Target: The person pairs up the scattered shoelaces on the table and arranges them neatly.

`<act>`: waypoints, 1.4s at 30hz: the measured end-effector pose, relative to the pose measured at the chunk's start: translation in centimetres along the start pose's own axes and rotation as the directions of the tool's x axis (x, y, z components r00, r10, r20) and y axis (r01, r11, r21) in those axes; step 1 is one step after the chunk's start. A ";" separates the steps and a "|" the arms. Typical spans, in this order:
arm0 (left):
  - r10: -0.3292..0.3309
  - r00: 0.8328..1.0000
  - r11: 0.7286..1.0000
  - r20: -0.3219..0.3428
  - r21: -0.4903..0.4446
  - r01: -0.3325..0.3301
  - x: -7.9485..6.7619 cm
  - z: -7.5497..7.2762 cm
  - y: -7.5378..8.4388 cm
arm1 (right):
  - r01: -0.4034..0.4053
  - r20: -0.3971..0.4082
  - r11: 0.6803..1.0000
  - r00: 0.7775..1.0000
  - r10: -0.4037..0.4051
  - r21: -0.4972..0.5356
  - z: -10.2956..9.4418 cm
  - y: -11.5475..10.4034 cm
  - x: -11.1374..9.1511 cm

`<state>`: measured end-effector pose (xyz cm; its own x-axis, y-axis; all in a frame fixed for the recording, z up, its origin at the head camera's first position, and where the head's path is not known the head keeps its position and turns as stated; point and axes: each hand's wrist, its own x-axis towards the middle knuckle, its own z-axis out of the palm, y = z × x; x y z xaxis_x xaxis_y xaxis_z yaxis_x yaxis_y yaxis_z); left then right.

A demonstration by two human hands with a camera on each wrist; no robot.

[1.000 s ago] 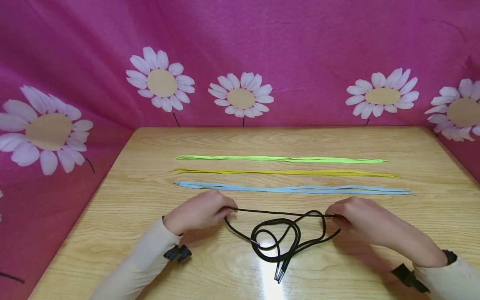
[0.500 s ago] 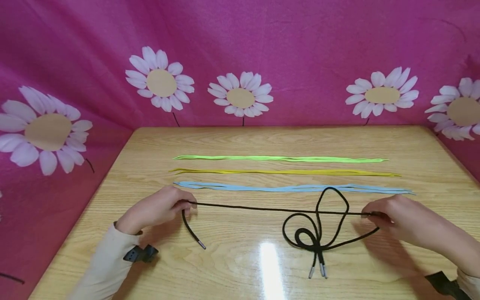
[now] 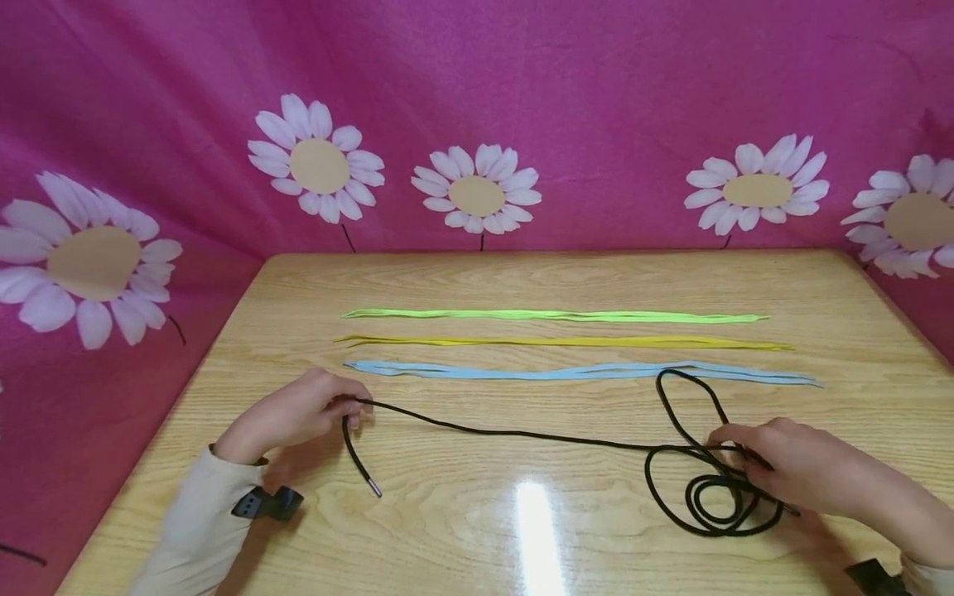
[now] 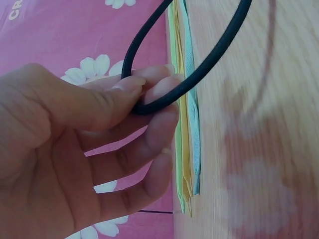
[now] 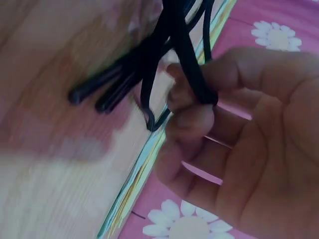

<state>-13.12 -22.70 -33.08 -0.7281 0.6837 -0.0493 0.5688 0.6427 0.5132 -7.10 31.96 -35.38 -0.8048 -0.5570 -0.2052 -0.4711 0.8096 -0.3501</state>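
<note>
Black round shoelaces [image 3: 522, 434] run across the near half of the table. My left hand [image 3: 301, 414] pinches one strand between thumb and fingers near its end, and the metal-tipped tail hangs down toward the table. In the left wrist view the shoelace [image 4: 214, 57] bends under the thumb. My right hand [image 3: 801, 468] pinches the looped bundle at the right, its coils spreading beside and below the fingers. The right wrist view shows the black strands [image 5: 187, 55] at thumb and fingertips, with two tips sticking out. Between the hands the strand sags slightly.
Beyond the hands, a light blue shoelace pair [image 3: 484, 374], a yellow one [image 3: 522, 340] and a neon green one [image 3: 522, 314] lie in parallel rows. One black loop overlaps the blue row. A pink flowered cloth [image 3: 596, 99] surrounds the wooden table [image 3: 417, 530].
The hands have moved apart, left hand leftward and right hand rightward, drawing out one black strand. The looped bundle has shifted from the middle to the right, and the strand has gone from taut to slack.
</note>
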 end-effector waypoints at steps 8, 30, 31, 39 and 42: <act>-0.016 1.000 1.000 -0.002 0.004 0.016 -0.2 -0.1 -0.2 | 0.130 0.041 0.988 0.990 -0.134 0.080 0.5 -0.7 0.1; -0.142 0.990 0.988 -0.023 -0.056 0.141 -2.0 -1.2 -3.2 | 0.016 0.145 0.921 0.986 -0.078 0.389 -2.3 3.2 -2.4; -0.150 0.988 0.987 -0.024 -0.062 0.149 -2.1 -1.2 -3.4 | 0.066 0.127 0.901 0.983 -0.132 0.429 -2.3 3.7 -2.6; -0.206 0.978 0.976 -0.042 -0.075 0.202 -2.8 -1.1 -4.9 | 0.272 -0.070 0.883 0.962 -0.265 0.384 -2.8 6.9 -3.7; -0.225 0.973 0.972 -0.055 -0.082 0.220 -3.0 -1.2 -5.2 | 0.268 -0.099 0.880 0.963 -0.249 0.391 -2.9 8.0 -4.0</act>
<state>-14.38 -28.49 -34.55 -0.8571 0.5018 -0.1161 0.3617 0.7468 0.5581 -8.68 41.21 -34.72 -0.6935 -0.7202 -0.0197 -0.4894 0.4910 -0.7207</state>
